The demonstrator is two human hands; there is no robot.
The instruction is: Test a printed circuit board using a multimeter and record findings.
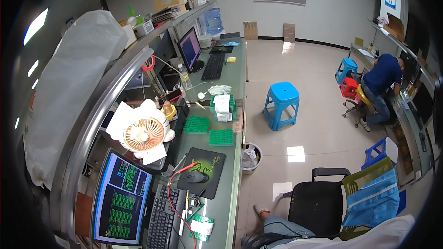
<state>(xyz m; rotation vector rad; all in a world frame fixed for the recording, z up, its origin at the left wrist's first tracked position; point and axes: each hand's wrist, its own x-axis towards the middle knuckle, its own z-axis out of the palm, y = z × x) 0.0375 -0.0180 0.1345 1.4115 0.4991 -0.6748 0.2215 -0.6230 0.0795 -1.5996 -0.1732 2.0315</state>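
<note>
Neither of my hands shows. My knee and shoe appear low in the picture, beside the long green workbench (233,166). On the bench a black mouse (197,176) lies on a dark mouse pad (213,158), with a red test probe (188,167) across its far left edge and its red lead running down over the black keyboard (162,216). Green circuit boards wrapped in white paper (202,228) lie right of the keyboard. Farther back are a green board panel (221,137), another green panel (196,124) and a paper-banded stack of green boards (223,106).
A lit monitor (122,198) and a white fan (144,134) stand at left. Farther back are a second monitor (189,50) and keyboard (213,67). A blue stool (281,103), waste bin (251,157) and black chair (316,207) stand on the floor. A co-worker (382,76) sits far right.
</note>
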